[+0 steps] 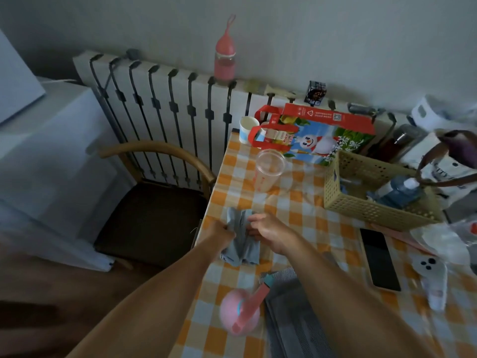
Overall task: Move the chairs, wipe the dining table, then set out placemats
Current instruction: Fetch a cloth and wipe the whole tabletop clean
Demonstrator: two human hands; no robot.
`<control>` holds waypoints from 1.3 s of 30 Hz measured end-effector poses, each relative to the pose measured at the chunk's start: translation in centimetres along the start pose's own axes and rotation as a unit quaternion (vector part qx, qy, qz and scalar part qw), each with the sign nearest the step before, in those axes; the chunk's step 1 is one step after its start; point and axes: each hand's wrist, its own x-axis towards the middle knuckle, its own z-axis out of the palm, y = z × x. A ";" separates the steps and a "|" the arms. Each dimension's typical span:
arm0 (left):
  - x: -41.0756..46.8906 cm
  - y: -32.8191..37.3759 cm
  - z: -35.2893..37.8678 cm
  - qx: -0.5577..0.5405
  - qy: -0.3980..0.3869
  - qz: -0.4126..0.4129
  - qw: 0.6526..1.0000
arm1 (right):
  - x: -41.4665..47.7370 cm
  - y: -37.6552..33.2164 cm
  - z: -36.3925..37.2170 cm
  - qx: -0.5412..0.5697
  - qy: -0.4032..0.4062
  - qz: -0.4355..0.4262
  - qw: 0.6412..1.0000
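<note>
Gripping a crumpled grey-blue cloth (241,250) in both hands, a person holds it near the left edge of a dining table (343,244) under an orange-checked tablecloth (291,200). The left hand (222,232) has its fingers curled into the cloth's left side, and the right hand (271,232) pinches the right side with bent fingers. A wooden chair (154,215) stands just beside the table's left edge, in front of a radiator (160,99). A grey striped mat (291,321) lies at the near edge, touching a toppled pink bottle (238,315).
</note>
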 end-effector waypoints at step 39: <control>-49.4 -39.7 -54.2 -0.415 0.357 0.145 0.824 | -45.0 -17.9 66.9 0.168 -0.465 -0.122 0.861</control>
